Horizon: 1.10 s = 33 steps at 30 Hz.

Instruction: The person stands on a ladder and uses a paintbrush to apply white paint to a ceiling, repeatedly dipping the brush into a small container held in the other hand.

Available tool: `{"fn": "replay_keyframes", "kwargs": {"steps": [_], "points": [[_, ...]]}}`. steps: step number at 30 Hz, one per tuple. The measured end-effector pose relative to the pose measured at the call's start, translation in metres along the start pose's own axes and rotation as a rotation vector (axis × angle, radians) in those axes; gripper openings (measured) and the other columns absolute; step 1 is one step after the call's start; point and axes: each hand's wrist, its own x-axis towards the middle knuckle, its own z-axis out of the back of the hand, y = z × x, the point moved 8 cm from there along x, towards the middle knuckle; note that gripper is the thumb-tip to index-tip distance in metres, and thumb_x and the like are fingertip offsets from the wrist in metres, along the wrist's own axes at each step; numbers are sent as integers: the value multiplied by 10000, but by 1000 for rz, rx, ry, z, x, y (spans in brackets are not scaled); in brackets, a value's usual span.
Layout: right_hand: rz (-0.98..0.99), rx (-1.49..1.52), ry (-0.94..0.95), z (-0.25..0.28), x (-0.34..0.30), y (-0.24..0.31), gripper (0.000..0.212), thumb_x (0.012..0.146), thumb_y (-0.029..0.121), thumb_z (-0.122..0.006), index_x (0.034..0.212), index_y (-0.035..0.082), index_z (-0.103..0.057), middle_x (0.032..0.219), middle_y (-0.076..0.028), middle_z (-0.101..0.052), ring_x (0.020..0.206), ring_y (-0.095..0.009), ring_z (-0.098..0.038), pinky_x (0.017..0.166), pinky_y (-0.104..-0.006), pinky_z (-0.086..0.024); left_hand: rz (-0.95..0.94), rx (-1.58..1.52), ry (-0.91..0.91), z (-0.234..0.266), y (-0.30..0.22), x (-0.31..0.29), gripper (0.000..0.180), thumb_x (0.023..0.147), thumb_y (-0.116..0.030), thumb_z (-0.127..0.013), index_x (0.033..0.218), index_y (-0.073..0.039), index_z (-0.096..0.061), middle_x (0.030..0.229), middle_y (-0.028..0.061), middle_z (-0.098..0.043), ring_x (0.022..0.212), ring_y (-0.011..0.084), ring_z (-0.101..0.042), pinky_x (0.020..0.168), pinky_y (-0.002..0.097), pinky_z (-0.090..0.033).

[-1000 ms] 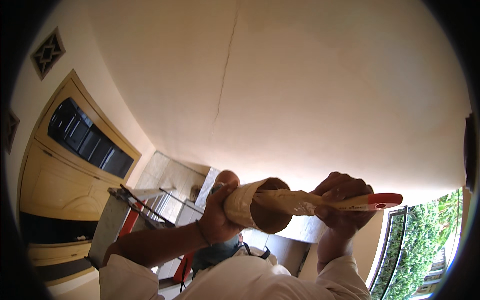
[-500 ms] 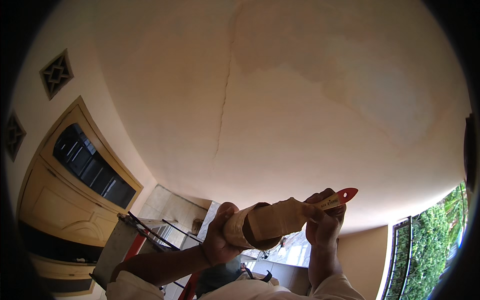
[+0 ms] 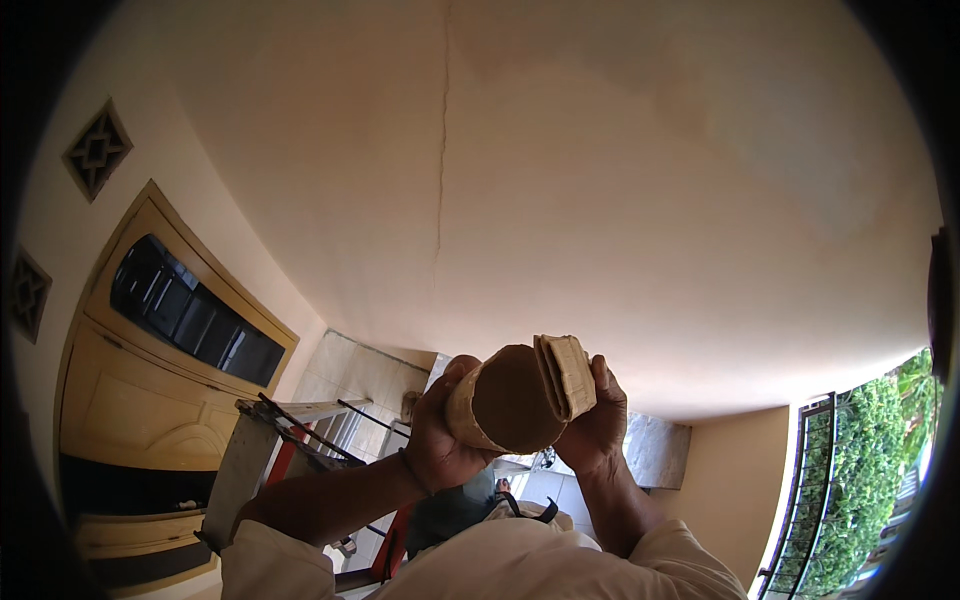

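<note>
Two hands are in view, both raised in front of a plain cream ceiling [image 3: 620, 170] with one thin crack [image 3: 442, 150] running down it. Between them is one can [image 3: 505, 400], seen end-on, and one brush [image 3: 565, 375], of which only the worn, paint-caked bristle end shows; its handle is hidden behind the right hand [image 3: 597, 430].

The left hand [image 3: 440, 440] is wrapped round the left side of the can, fingers curled tight on its wall. The right hand is closed on the brush at the can's right rim, thumb up along the bristles. Whether the brush touches the can's rim or only lies just beside it is hard to make out.

The can is low centre in the scene, near the person's chest. It looks cream and smeared on the outside, with a round, flat brown face turned toward the camera; whether that face is a lid, a base or the contents I cannot tell.

To the left stands one yellow door [image 3: 140, 400] with a dark glass pane above it, two diamond-shaped vents [image 3: 97, 150] in the wall, and one ladder [image 3: 290, 440], its lower part cut off behind the left forearm. Far right, a black railing [image 3: 810, 480] fronts green foliage.
</note>
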Motion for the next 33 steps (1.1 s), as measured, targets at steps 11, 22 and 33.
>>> {"fn": "replay_keyframes", "kwargs": {"steps": [11,22,33], "points": [[986,-436,331,-137,104,157,163,1011,77,-666,1162,38,-618,1131,-95,-664,1062,-215,-682,849,-341,-608,20,19,149,-7,7,1,390,1030,-469,-548,1309,-196,-562,1317,59,-613,1259,296,-607,1014,566,-528],[1364,-955,304,-219,262,82,190,891,21,-794,1023,-44,-673,1005,-122,-718,901,-208,-718,839,-363,-633,137,-158,121,2,7,-5,574,1062,-470,-524,1445,-45,-478,1340,147,-618,1274,308,-616,1091,484,-526],[1680,-1064,249,-179,233,106,137,909,-17,-778,1017,-4,-695,1055,-118,-739,935,-197,-717,797,-323,-614,174,-172,68,8,17,2,583,1031,-502,-533,1418,-66,-526,1350,140,-625,1269,302,-620,1085,501,-510]]}}
